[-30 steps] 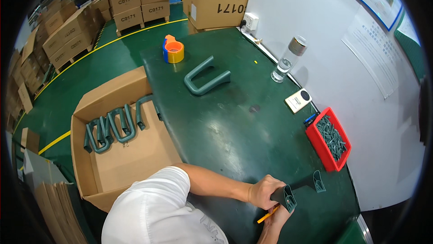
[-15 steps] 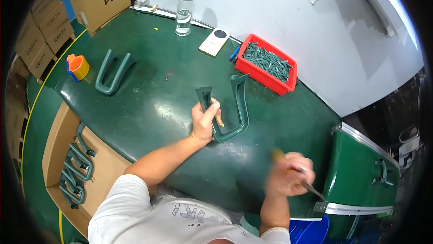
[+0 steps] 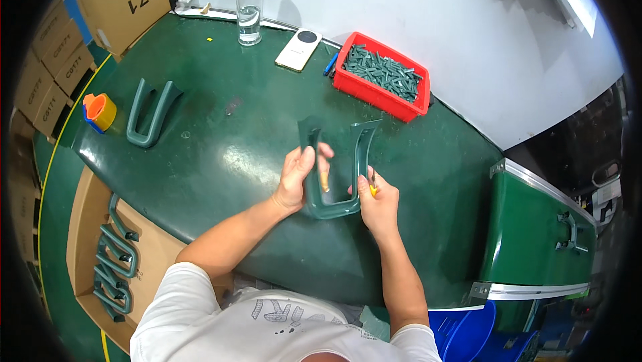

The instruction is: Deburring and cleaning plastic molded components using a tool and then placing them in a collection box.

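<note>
In front of me a dark green U-shaped plastic handle (image 3: 336, 210) is held above the table, its two ends pointing away from me. My left hand (image 3: 291, 180) is wrapped round its left leg; a tan piece, perhaps a finger cover, shows at one fingertip. Against the right leg, my right hand (image 3: 381, 211) grips the handle and also a small yellow-and-metal hand tool (image 3: 373, 189). Most of that tool is hidden by the fingers, so its kind cannot be told. Another such U-shaped handle (image 3: 155, 118) lies on the table to the left.
A red bin (image 3: 378, 103) of small green pieces stands at the back, near a phone (image 3: 299, 49) and a water bottle (image 3: 249, 17). Orange tape (image 3: 100, 113) sits at the left edge. Below it, an open carton (image 3: 157, 238) holds several handles. Blue bins (image 3: 461, 335) stand low right.
My right hand has come up and left with the tool to the handle's right leg. The whole view has shifted slightly; my left hand keeps its hold on the left leg.
</note>
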Tool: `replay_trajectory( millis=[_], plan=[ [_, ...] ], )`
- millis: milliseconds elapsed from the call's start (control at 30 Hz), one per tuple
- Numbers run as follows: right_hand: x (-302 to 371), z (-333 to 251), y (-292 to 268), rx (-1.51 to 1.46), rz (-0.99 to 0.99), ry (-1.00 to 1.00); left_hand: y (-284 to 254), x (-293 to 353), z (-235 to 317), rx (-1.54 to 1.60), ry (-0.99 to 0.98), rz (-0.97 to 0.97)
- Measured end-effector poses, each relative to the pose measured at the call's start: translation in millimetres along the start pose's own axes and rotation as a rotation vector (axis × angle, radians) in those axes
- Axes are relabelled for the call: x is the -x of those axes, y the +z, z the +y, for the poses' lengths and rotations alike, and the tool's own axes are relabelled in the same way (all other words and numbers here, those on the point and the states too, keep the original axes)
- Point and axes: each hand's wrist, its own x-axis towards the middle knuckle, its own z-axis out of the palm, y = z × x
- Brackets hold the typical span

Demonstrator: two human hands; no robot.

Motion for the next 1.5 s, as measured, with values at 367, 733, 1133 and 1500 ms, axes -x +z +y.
replay_trajectory(
  millis=[367, 733, 1133, 1500],
  plan=[
    [23.4, -31.2, 8.3, -0.802, -0.316, 0.518, -19.5, -24.4, 4.8, -1.285, 0.840, -0.165],
    [13.1, 14.8, -42.8, 0.286, -0.018, -0.289, -16.0, -10.8, -10.7, -0.650, 0.161, -0.206],
    [15.9, 31.4, -25.5, 0.491, 0.229, -0.500, -12.5, -2.9, -9.2, -0.614, -0.033, -0.219],
    [16.4, 32.1, -23.2, 0.466, 0.279, -0.450, -6.7, -6.2, -9.1, -0.670, 0.077, -0.291]
  ],
)
